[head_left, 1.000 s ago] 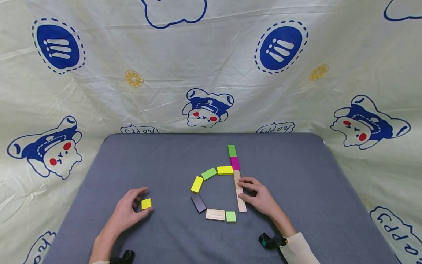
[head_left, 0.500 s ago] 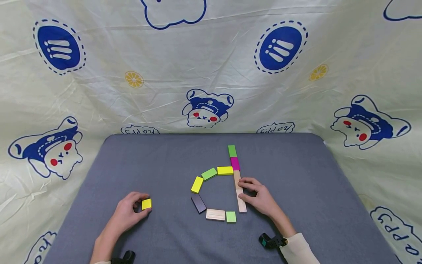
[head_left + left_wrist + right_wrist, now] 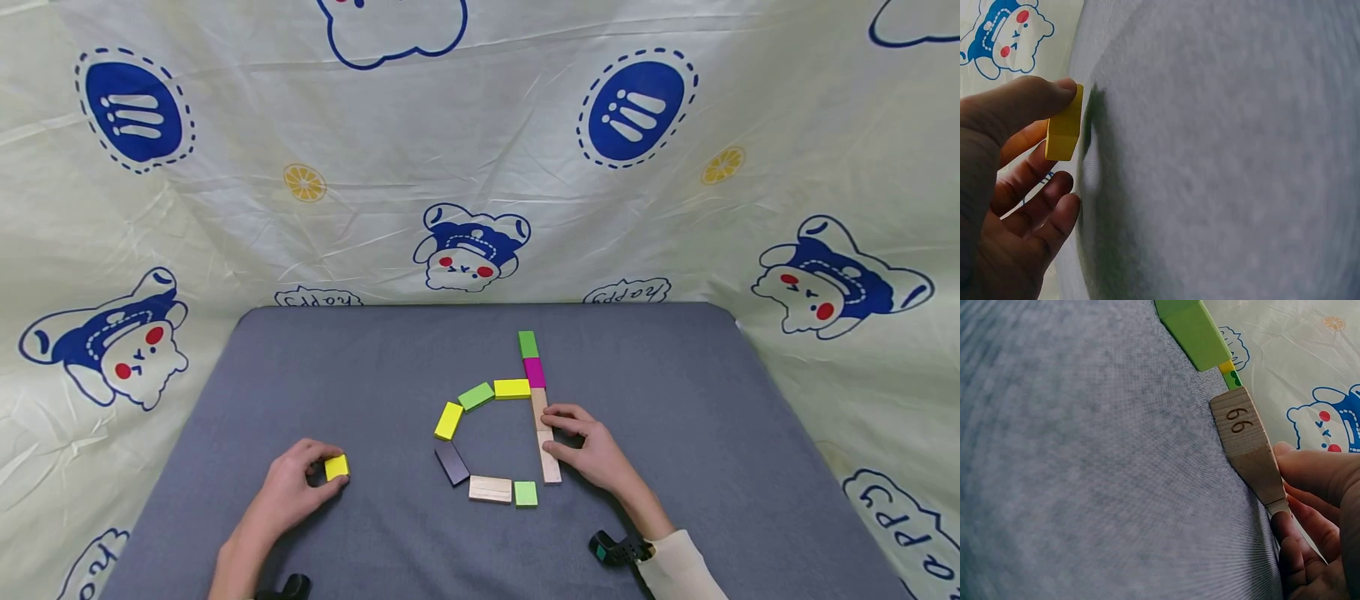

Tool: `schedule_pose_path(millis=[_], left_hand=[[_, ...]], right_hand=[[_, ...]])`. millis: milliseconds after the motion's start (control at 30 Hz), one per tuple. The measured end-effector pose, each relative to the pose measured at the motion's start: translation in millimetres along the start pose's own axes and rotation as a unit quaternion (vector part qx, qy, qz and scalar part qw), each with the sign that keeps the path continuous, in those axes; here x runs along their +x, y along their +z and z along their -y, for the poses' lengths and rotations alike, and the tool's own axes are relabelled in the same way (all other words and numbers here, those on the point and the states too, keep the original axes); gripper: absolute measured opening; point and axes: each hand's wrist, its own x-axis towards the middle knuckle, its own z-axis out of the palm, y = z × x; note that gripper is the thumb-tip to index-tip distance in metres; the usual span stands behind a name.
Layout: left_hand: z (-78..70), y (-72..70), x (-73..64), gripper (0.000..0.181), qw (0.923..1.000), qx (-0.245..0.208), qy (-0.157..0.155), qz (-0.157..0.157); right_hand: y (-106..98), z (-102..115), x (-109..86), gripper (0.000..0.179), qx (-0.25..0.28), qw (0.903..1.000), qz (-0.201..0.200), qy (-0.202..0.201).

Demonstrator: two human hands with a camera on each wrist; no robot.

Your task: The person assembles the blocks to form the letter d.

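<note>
My left hand point(image 3: 292, 483) pinches a small yellow block point(image 3: 337, 467) between thumb and fingers at the table's left side. In the left wrist view, the thumb lies along the yellow block point(image 3: 1065, 128), close over the cloth. My right hand point(image 3: 592, 446) rests beside a column of blocks, thumb and fingertips at the right side of two plain wooden blocks. The nearer wooden block point(image 3: 550, 462) bears the number 66 in the right wrist view. Beyond it in the column are the other wooden block point(image 3: 538, 404), a magenta block point(image 3: 534, 372) and a green block point(image 3: 528, 344).
Curving left from the column are a yellow block point(image 3: 512, 389), a light green block point(image 3: 476, 397), another yellow block point(image 3: 448, 421), a dark purple block point(image 3: 452, 463), a wooden block point(image 3: 491, 489) and a small green block point(image 3: 526, 494). Grey cloth point(image 3: 637, 358) covers the table; a printed curtain point(image 3: 480, 125) hangs behind.
My left fingers have come in round the yellow block and now grip it; it has shifted slightly right and turned a little. My right hand and the laid blocks stay put.
</note>
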Motion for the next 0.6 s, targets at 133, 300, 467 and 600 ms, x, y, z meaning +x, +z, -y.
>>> schedule_pose_path(millis=[133,300,467,600], left_hand=[[-5.0,3.8,1.3,0.03,0.9997,0.004,0.018,-0.016],[-15.9,9.9,4.5,0.032,0.9982,-0.008,0.048,-0.034],[-31.9,15.4,8.3,0.034,0.9968,-0.022,0.067,-0.038],[-45.5,20.0,11.7,0.035,0.9965,-0.031,0.07,-0.033]], right_hand=[[0,0,0.0,0.039,0.0,1.0,0.0,0.001],[1,0,0.4,0.04,-0.009,1.0,0.0,0.003],[2,0,0.9,0.04,-0.013,0.9999,-0.001,0.005],[2,-2,0.8,0.039,-0.017,0.9998,-0.008,-0.005]])
